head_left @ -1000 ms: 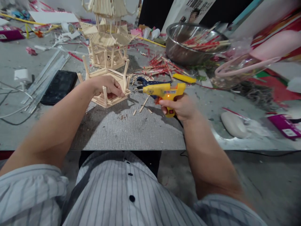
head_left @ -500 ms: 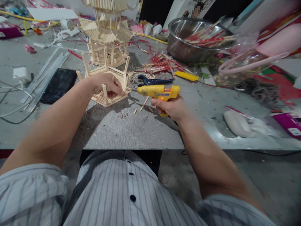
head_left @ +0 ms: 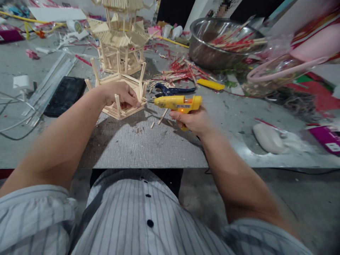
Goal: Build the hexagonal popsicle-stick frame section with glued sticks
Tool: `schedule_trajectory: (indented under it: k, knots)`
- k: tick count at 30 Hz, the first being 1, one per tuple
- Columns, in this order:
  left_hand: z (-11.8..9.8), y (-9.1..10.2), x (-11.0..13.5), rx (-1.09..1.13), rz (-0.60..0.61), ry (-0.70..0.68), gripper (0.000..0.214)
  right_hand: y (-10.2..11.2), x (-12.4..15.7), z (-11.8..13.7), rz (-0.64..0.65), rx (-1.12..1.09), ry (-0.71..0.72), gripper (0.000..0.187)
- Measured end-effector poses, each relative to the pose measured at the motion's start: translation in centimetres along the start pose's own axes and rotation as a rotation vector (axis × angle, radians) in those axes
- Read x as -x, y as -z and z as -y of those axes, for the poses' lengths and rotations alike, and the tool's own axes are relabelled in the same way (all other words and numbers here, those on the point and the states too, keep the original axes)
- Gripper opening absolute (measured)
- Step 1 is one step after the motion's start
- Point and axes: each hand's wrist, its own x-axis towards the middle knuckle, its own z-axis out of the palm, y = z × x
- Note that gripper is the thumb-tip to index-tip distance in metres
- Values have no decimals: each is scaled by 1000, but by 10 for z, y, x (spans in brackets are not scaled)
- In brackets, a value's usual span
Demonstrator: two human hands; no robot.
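My right hand [head_left: 192, 120] is wrapped round a yellow glue gun [head_left: 176, 102] with a small orange light lit on its side. The gun's nozzle points left at the near right corner of a hexagonal wooden-stick frame [head_left: 114, 112] with upright posts. Over that frame reaches my left hand [head_left: 124, 95], its thumb and fingers pinched at the right corner. A thin wooden stick seems to be between the fingertips, though they partly hide it. Behind the frame stands a tiered pagoda model [head_left: 120, 42] built of the same sticks.
Blue-handled pliers [head_left: 174, 90] and a yellow utility knife [head_left: 211, 84] lie beyond the gun. Red-wrapped sticks [head_left: 183, 72] are heaped near a steel bowl [head_left: 207, 53]. A black phone [head_left: 69, 95] and white charger [head_left: 23, 83] lie left; a white computer mouse [head_left: 267, 138] right.
The glue gun has shifted very slightly left towards the frame's corner. My left hand keeps its pinch in the same place.
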Motion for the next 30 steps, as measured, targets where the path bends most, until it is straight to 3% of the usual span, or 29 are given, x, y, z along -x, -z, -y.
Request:
schedule_trajectory:
  k: [9,25,30]
  knots:
    - [-5,-4,1,-12,-41,70,34,-1,0,-4,-32,-22,-3,40]
    - [-5,-3,2,72,-11,20,27,2,-3,-11,-82,13,-37,39]
    - [-5,-3,2,60,-15,21,27,4,-1,-9,-45,29,-46,38]
